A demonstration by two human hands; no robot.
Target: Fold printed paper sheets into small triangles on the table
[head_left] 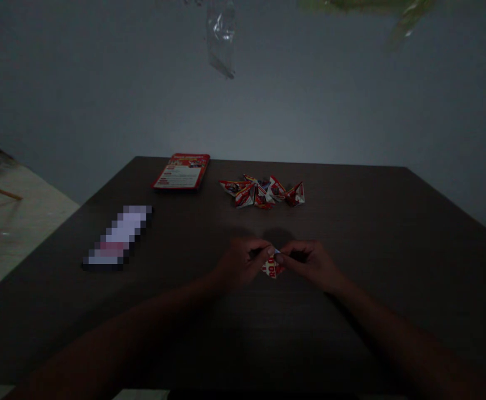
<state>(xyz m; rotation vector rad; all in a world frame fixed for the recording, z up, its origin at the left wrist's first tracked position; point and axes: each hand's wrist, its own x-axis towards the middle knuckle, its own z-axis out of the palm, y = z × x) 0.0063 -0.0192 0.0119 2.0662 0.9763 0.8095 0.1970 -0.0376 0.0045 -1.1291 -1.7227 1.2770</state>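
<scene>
Both hands meet over the middle of the table. My left hand point(247, 256) pinches the left side of a small folded piece of red and white printed paper point(272, 269), thumb and fingers closed at its top edge. Opposite it, my right hand point(310, 261) pinches the paper's upper right edge. Bold red lettering shows on the side towards me, while the fingers hide part of the upper edge. Just beyond the hands lies a cluster of several folded, pointed paper pieces point(263, 192) in similar red and white print.
A stack of red and white printed leaflets point(182, 172) lies at the table's back left. Nearer on the left is a phone point(120, 236) with its lit screen pixelated. The dark table point(372, 211) meets a pale wall, where a clear plastic bag point(222, 39) hangs.
</scene>
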